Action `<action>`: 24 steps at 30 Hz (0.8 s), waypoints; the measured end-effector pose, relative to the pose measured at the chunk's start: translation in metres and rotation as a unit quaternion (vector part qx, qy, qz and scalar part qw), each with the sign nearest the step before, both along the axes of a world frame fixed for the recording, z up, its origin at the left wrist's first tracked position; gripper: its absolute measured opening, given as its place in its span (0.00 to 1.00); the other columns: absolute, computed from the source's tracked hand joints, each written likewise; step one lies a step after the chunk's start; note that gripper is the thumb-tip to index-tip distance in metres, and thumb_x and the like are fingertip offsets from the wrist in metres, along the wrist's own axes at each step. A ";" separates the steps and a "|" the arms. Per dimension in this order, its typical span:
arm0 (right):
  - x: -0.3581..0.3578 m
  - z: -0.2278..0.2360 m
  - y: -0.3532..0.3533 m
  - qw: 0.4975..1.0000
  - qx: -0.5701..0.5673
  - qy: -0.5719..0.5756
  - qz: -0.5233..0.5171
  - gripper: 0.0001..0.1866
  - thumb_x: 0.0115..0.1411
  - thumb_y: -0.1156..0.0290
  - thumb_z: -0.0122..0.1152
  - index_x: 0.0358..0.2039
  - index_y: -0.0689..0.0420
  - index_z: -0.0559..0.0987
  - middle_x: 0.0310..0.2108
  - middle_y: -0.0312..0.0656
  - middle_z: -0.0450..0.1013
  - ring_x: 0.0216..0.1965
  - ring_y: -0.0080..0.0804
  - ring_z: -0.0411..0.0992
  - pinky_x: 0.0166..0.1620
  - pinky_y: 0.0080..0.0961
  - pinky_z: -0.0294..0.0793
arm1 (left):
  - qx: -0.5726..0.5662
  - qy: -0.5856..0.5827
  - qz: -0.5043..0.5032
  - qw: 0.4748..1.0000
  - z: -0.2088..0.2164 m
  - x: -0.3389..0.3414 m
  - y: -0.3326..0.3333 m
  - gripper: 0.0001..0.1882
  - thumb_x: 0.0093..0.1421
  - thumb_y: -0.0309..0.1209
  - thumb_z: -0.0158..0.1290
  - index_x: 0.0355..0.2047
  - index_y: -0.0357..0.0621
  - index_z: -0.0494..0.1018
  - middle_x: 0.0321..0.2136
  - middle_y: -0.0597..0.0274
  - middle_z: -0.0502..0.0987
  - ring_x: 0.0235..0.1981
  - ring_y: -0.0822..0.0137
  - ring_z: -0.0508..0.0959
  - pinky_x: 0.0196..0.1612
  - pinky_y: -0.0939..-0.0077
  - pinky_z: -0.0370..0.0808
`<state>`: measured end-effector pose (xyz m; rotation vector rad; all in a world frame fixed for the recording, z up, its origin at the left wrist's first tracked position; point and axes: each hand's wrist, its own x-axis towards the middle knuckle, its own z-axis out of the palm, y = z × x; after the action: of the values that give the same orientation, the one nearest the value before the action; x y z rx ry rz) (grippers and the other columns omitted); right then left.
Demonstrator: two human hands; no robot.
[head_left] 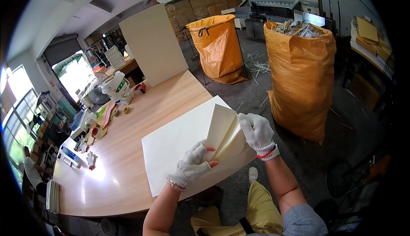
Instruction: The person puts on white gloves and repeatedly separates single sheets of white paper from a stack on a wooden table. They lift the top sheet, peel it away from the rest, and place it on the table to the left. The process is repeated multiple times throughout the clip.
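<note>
A folded bundle of cream paper sheets is held up at a tilt, its leaves bent and fanned apart on the right. My left hand, in a white knit glove with bare fingertips showing, grips the lower left edge of these sheets. At their upper right edge my right hand, also in a white glove, is closed on the paper; its fingertips are partly hidden. Beneath both lies a large white sheet at the table's right edge.
The wood-grain table carries tape rolls, a blue tube and a white bucket along its left side. A tall board stands at the far end. Orange sacks of paper scraps and a large machine stand beyond.
</note>
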<state>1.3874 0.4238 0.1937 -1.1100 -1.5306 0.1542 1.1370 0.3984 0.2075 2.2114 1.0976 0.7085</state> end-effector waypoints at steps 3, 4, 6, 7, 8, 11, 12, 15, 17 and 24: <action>0.002 0.001 -0.002 0.999 -0.033 -0.006 0.001 0.25 0.71 0.60 0.52 0.18 0.61 0.72 0.17 0.52 0.67 0.22 0.54 0.70 0.29 0.45 0.68 | 0.066 -0.026 -0.010 0.997 -0.004 0.001 0.000 0.21 0.59 0.31 0.65 0.51 0.44 0.74 0.46 0.55 0.76 0.48 0.55 0.77 0.53 0.67 0.72; 0.003 0.001 -0.003 0.999 -0.031 -0.019 0.000 0.25 0.71 0.60 0.52 0.18 0.61 0.72 0.17 0.52 0.67 0.22 0.54 0.70 0.29 0.45 0.67 | 0.104 -0.041 -0.015 0.994 -0.010 0.002 0.000 0.21 0.59 0.31 0.64 0.51 0.44 0.74 0.46 0.55 0.76 0.48 0.55 0.77 0.53 0.67 0.72; 0.004 0.002 -0.002 0.999 -0.025 -0.021 -0.001 0.25 0.71 0.60 0.52 0.17 0.61 0.72 0.18 0.53 0.67 0.22 0.54 0.70 0.29 0.45 0.67 | 0.104 -0.017 -0.035 0.994 -0.009 0.001 0.002 0.21 0.59 0.29 0.63 0.52 0.44 0.74 0.47 0.54 0.77 0.50 0.54 0.76 0.54 0.67 0.73; 0.003 0.002 -0.002 1.000 -0.021 -0.009 0.000 0.25 0.71 0.61 0.52 0.18 0.61 0.72 0.18 0.52 0.68 0.22 0.54 0.70 0.29 0.45 0.67 | 0.065 0.024 -0.049 0.996 -0.003 -0.003 0.005 0.22 0.58 0.28 0.63 0.53 0.44 0.74 0.48 0.53 0.77 0.51 0.53 0.76 0.55 0.66 0.73; 0.003 0.002 -0.001 1.000 -0.017 0.003 0.001 0.25 0.71 0.61 0.53 0.18 0.61 0.73 0.18 0.52 0.68 0.22 0.54 0.70 0.29 0.45 0.68 | 0.027 0.064 -0.064 0.996 0.000 -0.005 0.007 0.23 0.58 0.26 0.63 0.54 0.44 0.74 0.49 0.53 0.77 0.52 0.52 0.76 0.55 0.66 0.73; -0.001 0.002 -0.001 1.000 -0.003 0.016 -0.004 0.24 0.71 0.61 0.52 0.19 0.62 0.74 0.18 0.52 0.69 0.23 0.54 0.70 0.30 0.45 0.68 | 0.045 0.007 -0.071 0.996 -0.002 -0.003 0.006 0.21 0.57 0.28 0.65 0.51 0.45 0.75 0.50 0.54 0.76 0.52 0.53 0.76 0.55 0.65 0.73; -0.002 0.002 -0.001 1.000 -0.004 0.020 -0.002 0.24 0.71 0.62 0.52 0.19 0.62 0.74 0.18 0.52 0.69 0.23 0.54 0.70 0.30 0.45 0.68 | 0.031 0.002 -0.057 0.998 -0.003 -0.002 0.005 0.21 0.57 0.29 0.65 0.50 0.44 0.75 0.51 0.53 0.75 0.53 0.53 0.75 0.56 0.65 0.72; -0.001 0.003 -0.002 0.999 -0.008 0.033 0.000 0.24 0.71 0.62 0.53 0.19 0.63 0.74 0.18 0.52 0.69 0.22 0.53 0.70 0.30 0.45 0.68 | 0.001 -0.018 -0.035 0.999 -0.005 -0.001 0.004 0.21 0.56 0.31 0.67 0.48 0.43 0.75 0.55 0.53 0.73 0.56 0.54 0.74 0.58 0.66 0.70; 0.000 0.000 0.000 0.999 -0.013 0.043 0.004 0.24 0.70 0.61 0.53 0.19 0.63 0.74 0.18 0.52 0.69 0.22 0.53 0.70 0.30 0.45 0.68 | 0.000 -0.040 -0.038 0.998 -0.011 -0.004 0.008 0.21 0.55 0.32 0.69 0.47 0.43 0.75 0.57 0.53 0.72 0.57 0.54 0.73 0.59 0.65 0.70; 0.002 -0.005 0.000 0.999 -0.015 0.044 0.005 0.26 0.70 0.60 0.54 0.17 0.63 0.71 0.17 0.52 0.67 0.21 0.52 0.69 0.28 0.43 0.66 | 0.062 -0.049 -0.056 0.995 -0.010 -0.004 0.008 0.20 0.59 0.27 0.63 0.52 0.45 0.75 0.55 0.53 0.73 0.54 0.55 0.76 0.56 0.65 0.73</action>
<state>1.3894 0.4243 0.1883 -1.1054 -1.4595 0.2294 1.1331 0.4063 0.1975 2.2952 0.8950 0.8473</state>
